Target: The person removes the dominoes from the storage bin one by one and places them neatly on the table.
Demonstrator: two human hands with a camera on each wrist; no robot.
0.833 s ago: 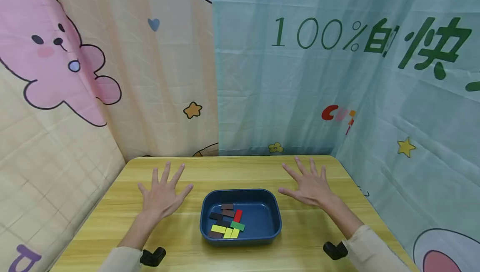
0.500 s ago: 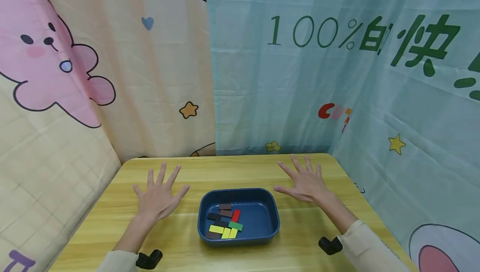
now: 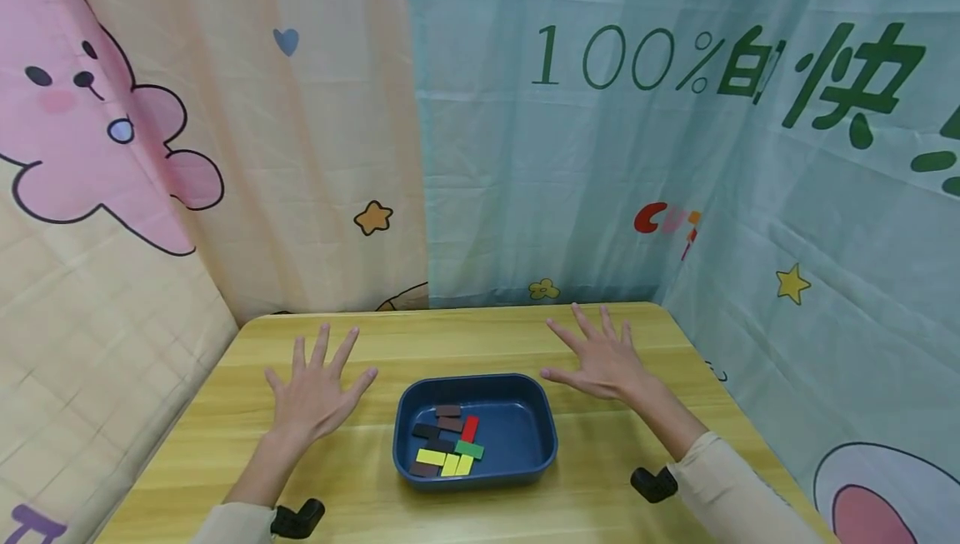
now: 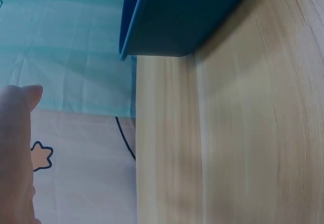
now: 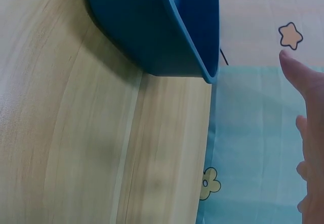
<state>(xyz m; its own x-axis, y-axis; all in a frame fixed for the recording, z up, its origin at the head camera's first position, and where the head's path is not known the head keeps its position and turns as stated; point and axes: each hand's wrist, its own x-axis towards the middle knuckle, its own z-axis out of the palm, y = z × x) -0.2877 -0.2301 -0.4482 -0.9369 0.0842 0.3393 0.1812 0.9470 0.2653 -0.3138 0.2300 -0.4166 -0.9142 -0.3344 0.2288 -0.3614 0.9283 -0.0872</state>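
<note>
My right hand (image 3: pixel 609 367): edged slightly inward toward the blue tray (image 3: pixel 517 436); left hand (image 3: pixel 311 394) nearly unmoved; fingers (image 3: pixel 567 337) of both spread, grasping nothing. Tray: between the table (image 3: pixel 480 519)'s side edges, coloured blocks (image 3: pixel 441 446) inside undisturbed; handling, I judge, not begun.

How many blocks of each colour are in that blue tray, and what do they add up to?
Brown blocks: 3
Yellow blocks: 3
Black blocks: 2
Red block: 1
Green block: 1
Total: 10
</note>
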